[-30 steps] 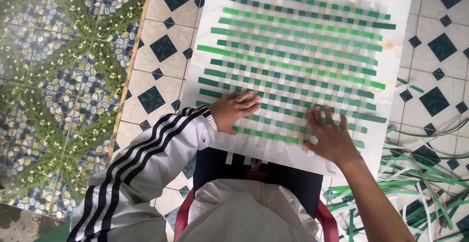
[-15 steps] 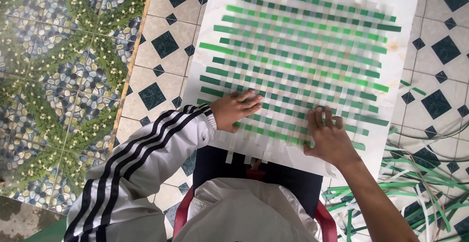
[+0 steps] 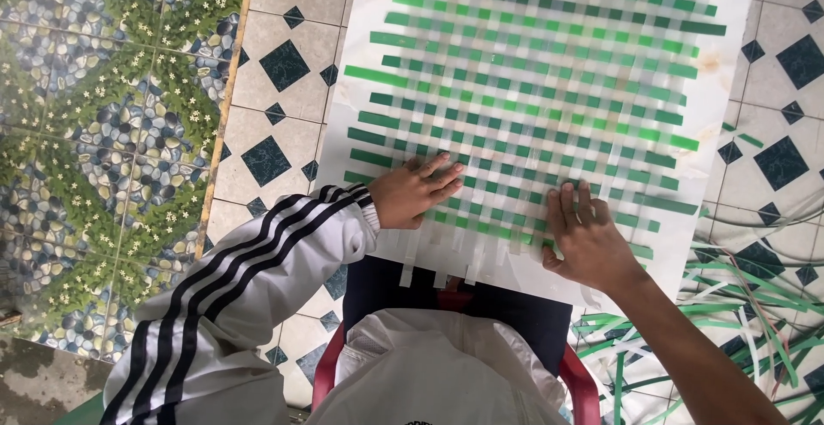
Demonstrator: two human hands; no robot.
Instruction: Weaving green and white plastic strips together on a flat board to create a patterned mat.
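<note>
So from where I'm watching, the woven mat (image 3: pixel 532 107) looks mostly done: green and white strips are interlaced into a checker pattern across nearly the whole sheet, spreading up and away from both hands. It lies on the tiled floor (image 3: pixel 266 73) with its near edge over the person's lap. The left hand (image 3: pixel 416 191) is flat, palm down, fingers spread on the lower left part of the weave, not gripping anything as far as I can see. The right hand (image 3: pixel 579 236) is also open and pressing down near the lower right, fingertips on the last green rows. What looks unfinished to me is the edge right below the hands: loose white strip ends (image 3: pixel 446 262) hang free between the two wrists with no green crossing them, so I'd guess a few rows are left there. Off to the right of the right hand there's a messy pile of spare green strips (image 3: pixel 730 313) on the floor, well apart from the mat's edge. My read is it's in the last stretch, with the bottom rows and the end tidying still to do.
</note>
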